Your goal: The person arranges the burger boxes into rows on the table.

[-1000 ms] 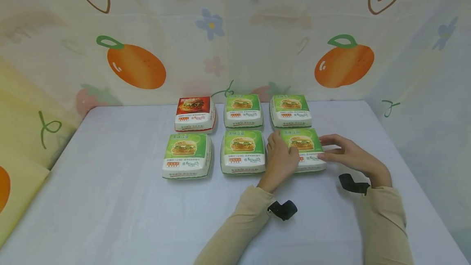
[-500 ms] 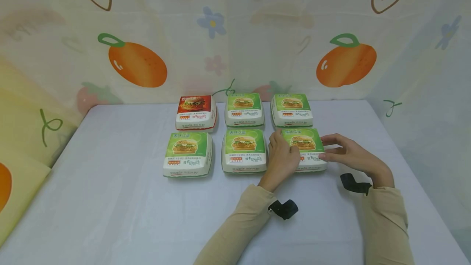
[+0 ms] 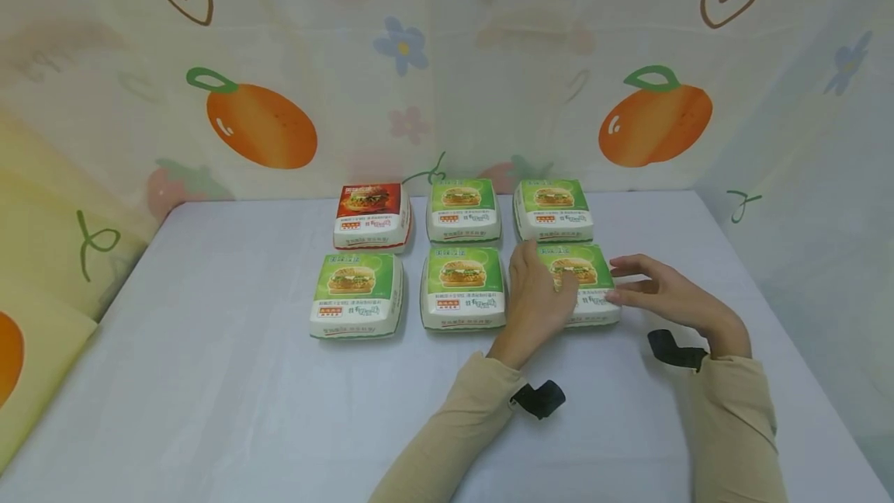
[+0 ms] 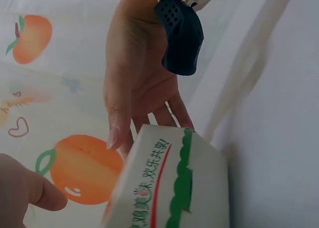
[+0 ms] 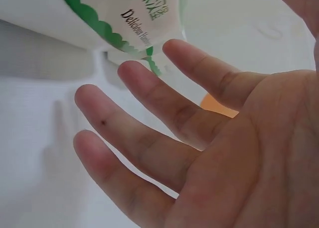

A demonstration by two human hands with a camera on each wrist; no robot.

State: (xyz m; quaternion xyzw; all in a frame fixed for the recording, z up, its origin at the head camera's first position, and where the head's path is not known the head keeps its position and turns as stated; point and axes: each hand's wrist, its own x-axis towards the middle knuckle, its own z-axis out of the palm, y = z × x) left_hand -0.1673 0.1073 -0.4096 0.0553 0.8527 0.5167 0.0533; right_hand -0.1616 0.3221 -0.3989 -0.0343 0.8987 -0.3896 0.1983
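Observation:
Both hands are about the green and white burger box [image 3: 594, 306] at the near right. My left hand [image 3: 534, 297] reaches over its left side, fingers extended along that side and thumb raised over the top. In the left wrist view, the left thumb [image 4: 45, 194] stands apart from the box [image 4: 162, 188]. Beside the box's right side is my right hand [image 3: 673, 300], its thumb tip close to the edge. The right wrist view shows the right hand's fingers [image 5: 144, 138] spread and loosely extended below the printed box side [image 5: 144, 19], gripping nothing.
Two more green burger boxes, one in the middle [image 3: 462, 289] and one at the left [image 3: 355, 297], share the front row. Behind stand a red burger box [image 3: 372, 217] and two green ones [image 3: 463, 212] [image 3: 552, 212]. A printed cloth [image 3: 447, 99] hangs at the table's back edge.
The left thumb has lifted and moved right, off the box's face, as that hand loosened. The right hand has hardly moved, and the boxes stay in place.

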